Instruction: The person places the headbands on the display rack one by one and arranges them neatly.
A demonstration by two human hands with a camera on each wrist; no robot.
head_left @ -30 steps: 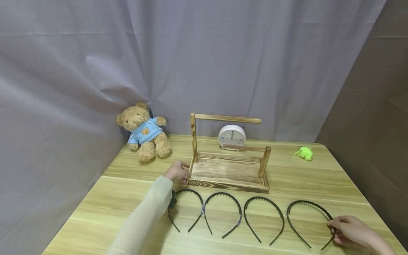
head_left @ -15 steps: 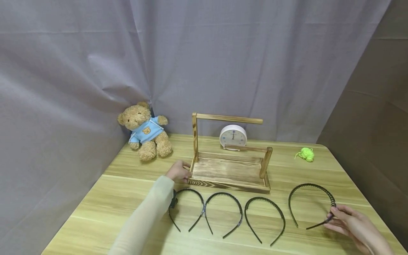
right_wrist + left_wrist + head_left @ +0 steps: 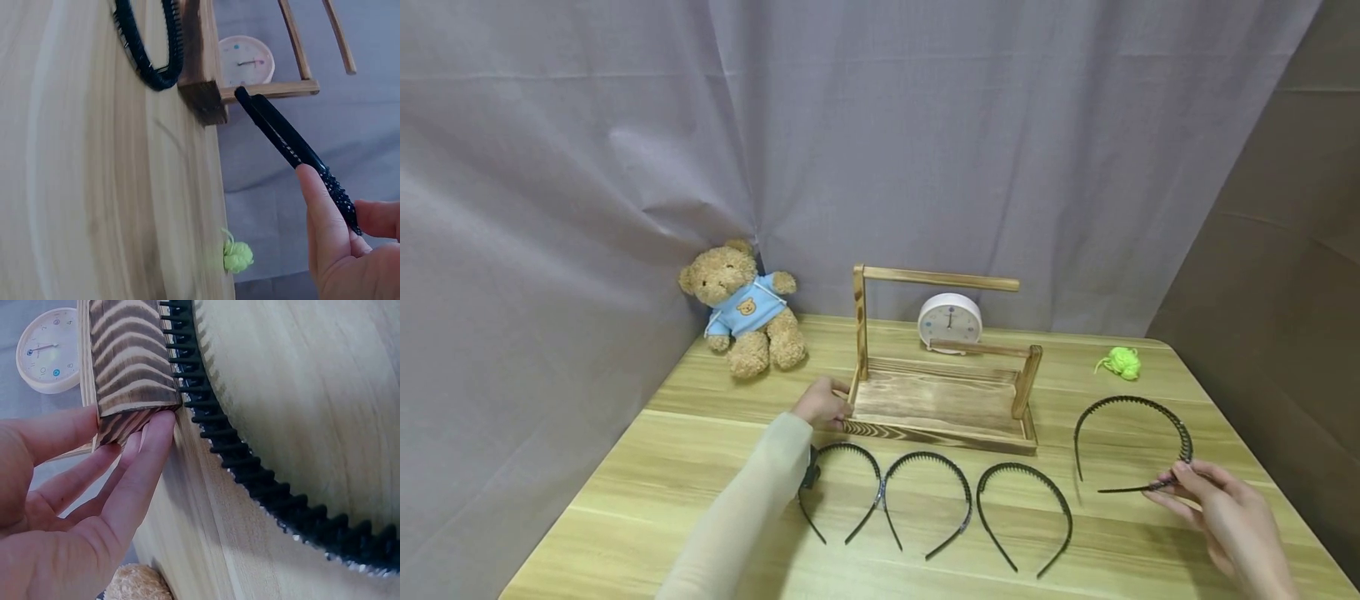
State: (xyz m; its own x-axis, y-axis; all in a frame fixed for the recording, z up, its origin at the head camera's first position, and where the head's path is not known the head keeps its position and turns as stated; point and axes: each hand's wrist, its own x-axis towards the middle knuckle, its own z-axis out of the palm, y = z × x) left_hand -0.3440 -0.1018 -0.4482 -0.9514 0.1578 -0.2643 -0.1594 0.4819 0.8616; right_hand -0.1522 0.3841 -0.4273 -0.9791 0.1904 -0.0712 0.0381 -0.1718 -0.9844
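Observation:
A wooden stand (image 3: 940, 436) with a shallow tray base and two horizontal bars stands mid-table. My left hand (image 3: 822, 404) grips its left end, the thumb on one side of the corner (image 3: 134, 419) and the fingers on the other. In my right hand (image 3: 1232, 517), thumb and fingers pinch one arm of a black toothed headband (image 3: 1129, 400), lifted above the table at the right. The right wrist view shows this headband (image 3: 278, 128) edge-on, glittery near the fingers. Three more black headbands lie in a row before the stand: left (image 3: 850, 447), middle (image 3: 927, 456), right (image 3: 1024, 467).
Behind the stand is a round white clock (image 3: 951, 321), partly covered by the lower bar. A teddy bear (image 3: 747, 308) in a blue shirt sits at the back left. Bright green yarn (image 3: 1123, 362) lies at the back right. Grey cloth (image 3: 970, 150) hangs behind the table.
My right hand has raised the rightmost headband off the table and moved it away from me, towards the back, turning it slightly. My left hand stays on the stand.

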